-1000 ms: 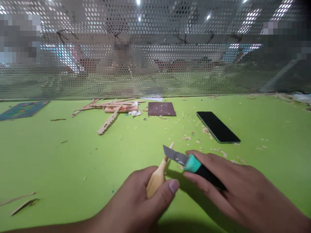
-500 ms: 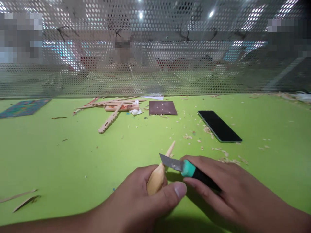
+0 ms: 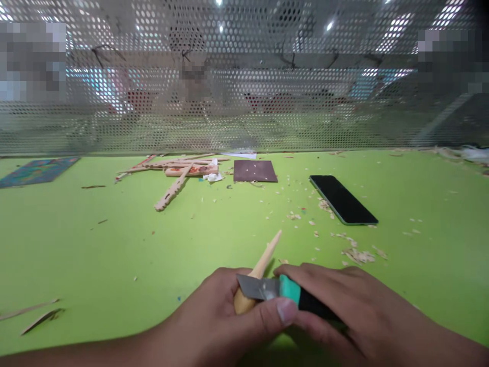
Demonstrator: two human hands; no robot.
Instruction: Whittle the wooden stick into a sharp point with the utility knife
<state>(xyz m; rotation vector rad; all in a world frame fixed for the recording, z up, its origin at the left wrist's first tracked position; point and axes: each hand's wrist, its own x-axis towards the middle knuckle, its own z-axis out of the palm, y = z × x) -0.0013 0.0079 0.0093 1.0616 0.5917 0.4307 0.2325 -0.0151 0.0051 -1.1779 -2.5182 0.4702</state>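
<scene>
**Angled steel blade crosses a pale, tapering wooden piece point(image 3: 264, 261)**

The left hand point(image 3: 225, 316) is curled firmly around the wood's rounded base; its smooth shaft narrows to a point toward one o'clock. The right hand point(image 3: 362, 306) is closed on a black-and-turquoise knife point(image 3: 290, 289), flat blade aimed between nine and ten across the thicker part; contact is hard to tell. Thin, curled wood shavings point(image 3: 359, 255) scatter near three o'clock, a glossy black rectangular phone point(image 3: 343, 200) toward two, a brown flat square sheet point(image 3: 255, 171) at twelve. Notched wooden sticks point(image 3: 173, 187) overlap between ten and eleven. A perforated grey screen point(image 3: 244, 102) spans the smooth green table's point(image 3: 114, 275) far edge.
</scene>
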